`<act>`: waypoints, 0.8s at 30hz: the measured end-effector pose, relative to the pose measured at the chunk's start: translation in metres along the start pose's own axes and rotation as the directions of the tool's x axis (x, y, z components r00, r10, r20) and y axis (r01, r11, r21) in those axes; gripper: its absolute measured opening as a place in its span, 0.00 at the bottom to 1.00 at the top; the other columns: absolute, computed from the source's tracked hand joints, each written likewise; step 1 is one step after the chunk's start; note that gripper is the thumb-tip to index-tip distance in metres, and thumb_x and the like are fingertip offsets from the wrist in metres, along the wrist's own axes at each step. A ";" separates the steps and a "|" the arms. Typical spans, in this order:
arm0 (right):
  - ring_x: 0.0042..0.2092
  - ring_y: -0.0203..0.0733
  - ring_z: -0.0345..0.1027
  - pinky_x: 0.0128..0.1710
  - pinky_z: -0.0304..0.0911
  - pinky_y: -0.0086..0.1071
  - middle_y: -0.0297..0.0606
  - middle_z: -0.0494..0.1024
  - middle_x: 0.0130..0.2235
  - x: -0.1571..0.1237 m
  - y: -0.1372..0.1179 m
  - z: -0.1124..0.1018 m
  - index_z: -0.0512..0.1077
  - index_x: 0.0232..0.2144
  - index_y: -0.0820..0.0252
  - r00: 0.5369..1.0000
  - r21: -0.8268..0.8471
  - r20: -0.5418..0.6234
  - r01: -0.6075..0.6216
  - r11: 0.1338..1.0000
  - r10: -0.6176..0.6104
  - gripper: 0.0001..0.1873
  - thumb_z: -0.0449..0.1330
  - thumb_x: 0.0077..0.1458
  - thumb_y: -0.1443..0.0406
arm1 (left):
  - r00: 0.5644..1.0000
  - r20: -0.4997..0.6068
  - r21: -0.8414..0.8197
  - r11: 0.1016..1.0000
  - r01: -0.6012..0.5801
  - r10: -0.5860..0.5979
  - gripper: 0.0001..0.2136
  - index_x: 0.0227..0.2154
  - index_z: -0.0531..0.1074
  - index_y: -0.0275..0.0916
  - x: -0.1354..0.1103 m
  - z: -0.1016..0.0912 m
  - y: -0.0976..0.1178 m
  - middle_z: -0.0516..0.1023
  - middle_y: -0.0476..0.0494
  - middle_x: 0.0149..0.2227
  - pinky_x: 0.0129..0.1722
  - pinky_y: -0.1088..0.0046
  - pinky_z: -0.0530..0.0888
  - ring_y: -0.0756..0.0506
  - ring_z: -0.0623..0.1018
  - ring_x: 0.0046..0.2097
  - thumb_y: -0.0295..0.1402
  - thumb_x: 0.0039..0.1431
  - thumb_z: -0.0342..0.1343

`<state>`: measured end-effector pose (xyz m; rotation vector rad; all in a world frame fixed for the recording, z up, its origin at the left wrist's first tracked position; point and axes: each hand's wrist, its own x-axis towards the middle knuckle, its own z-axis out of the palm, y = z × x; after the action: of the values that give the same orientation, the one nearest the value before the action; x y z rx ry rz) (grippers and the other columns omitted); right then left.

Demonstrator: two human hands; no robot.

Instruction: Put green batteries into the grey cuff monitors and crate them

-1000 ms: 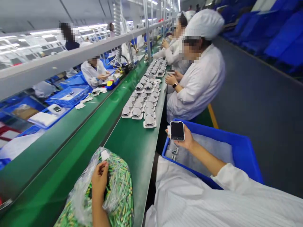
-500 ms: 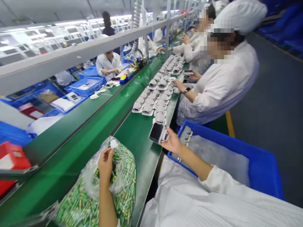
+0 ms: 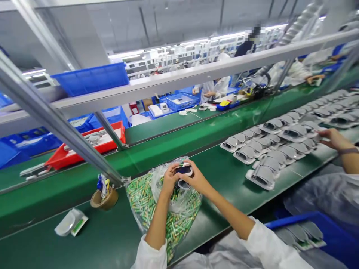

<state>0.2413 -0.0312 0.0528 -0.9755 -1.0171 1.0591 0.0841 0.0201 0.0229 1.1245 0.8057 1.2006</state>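
In the head view, we hold a small white device (image 3: 184,170) with a dark screen between both hands, just above a clear plastic bag (image 3: 137,196). Our left hand (image 3: 170,177) pinches the device's left end with bent fingertips; our right hand (image 3: 197,180) grips the opposite side, thumb toward us and fingers behind. A grey cuff (image 3: 183,184) hangs directly below our fingers. Under and around them, the bag is full of green cylinders (image 3: 141,192), batteries by their look.

Left of our fingers stands a tape roll (image 3: 105,201) with small items in it, and farther left, nearer us, lies a lone grey unit (image 3: 71,222) on the green bench (image 3: 218,205). Rows of cuffed units (image 3: 265,173) sit to the right of our fingers, a co-worker's hand (image 3: 333,139) at them.

As we judge it, the main risk is the grip: holding only by the ends, we could let the smooth casing slip and drop into the cylinders. The loose plastic close under our fingers could snag the dangling cuff and pull the device askew. A forearm pressing on the bag might also spill cylinders across the bench. We cannot tell what the hidden fingertips behind the device touch.
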 end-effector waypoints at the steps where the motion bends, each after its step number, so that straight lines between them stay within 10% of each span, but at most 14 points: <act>1: 0.43 0.46 0.74 0.50 0.73 0.41 0.37 0.81 0.44 0.001 -0.009 -0.001 0.77 0.47 0.55 0.999 -0.085 0.037 0.021 0.996 -0.018 0.28 0.80 0.43 0.58 | 0.999 -0.011 -0.057 0.998 0.032 -0.033 0.37 0.53 0.77 0.39 -0.001 0.000 0.000 0.82 0.31 0.54 0.60 0.52 0.76 0.31 0.81 0.58 0.63 0.49 0.69; 4: 0.44 0.48 0.72 0.54 0.71 0.45 0.38 0.80 0.42 0.000 -0.039 -0.001 0.78 0.40 0.55 0.986 -0.210 -0.025 0.153 0.966 -0.162 0.21 0.78 0.46 0.55 | 0.983 -0.122 -0.287 0.953 0.100 -0.139 0.39 0.55 0.75 0.37 -0.001 -0.002 0.002 0.78 0.27 0.62 0.57 0.52 0.78 0.30 0.78 0.62 0.68 0.61 0.47; 8: 0.55 0.52 0.71 0.60 0.68 0.46 0.42 0.78 0.51 -0.011 -0.046 0.010 0.76 0.49 0.53 0.908 -0.136 -0.292 0.272 0.953 -0.301 0.27 0.76 0.50 0.52 | 0.957 -0.253 -0.399 0.917 0.029 -0.141 0.33 0.55 0.75 0.36 0.002 -0.004 0.009 0.75 0.27 0.66 0.60 0.53 0.76 0.31 0.72 0.69 0.58 0.61 0.49; 15: 0.49 0.49 0.76 0.51 0.75 0.43 0.40 0.82 0.47 -0.032 0.017 0.042 0.77 0.45 0.55 0.985 0.209 -0.151 -0.053 0.977 0.085 0.25 0.76 0.50 0.51 | 0.934 -0.342 -0.302 0.953 -0.007 -0.101 0.25 0.51 0.77 0.36 -0.020 0.024 0.011 0.84 0.33 0.52 0.56 0.55 0.77 0.32 0.82 0.56 0.50 0.60 0.55; 20: 0.46 0.50 0.82 0.43 0.80 0.41 0.40 0.86 0.47 -0.038 -0.005 0.041 0.79 0.47 0.56 0.926 0.558 -0.011 -0.308 0.771 0.377 0.24 0.70 0.58 0.46 | 0.910 -0.407 0.007 0.997 -0.081 0.077 0.21 0.51 0.79 0.40 -0.056 0.040 0.021 0.84 0.39 0.49 0.52 0.61 0.77 0.37 0.82 0.50 0.50 0.66 0.58; 24: 0.49 0.48 0.82 0.46 0.81 0.38 0.39 0.86 0.49 -0.047 -0.019 0.035 0.80 0.49 0.55 0.922 0.596 -0.045 -0.284 0.751 0.384 0.26 0.69 0.58 0.45 | 0.928 -0.357 0.112 0.991 -0.070 0.106 0.19 0.49 0.81 0.40 -0.072 0.046 0.048 0.84 0.37 0.48 0.53 0.57 0.77 0.35 0.81 0.50 0.49 0.64 0.64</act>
<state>0.2032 -0.0759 0.0717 -0.7257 -0.3259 1.4527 0.0978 -0.0609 0.0763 1.0388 1.1148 1.4836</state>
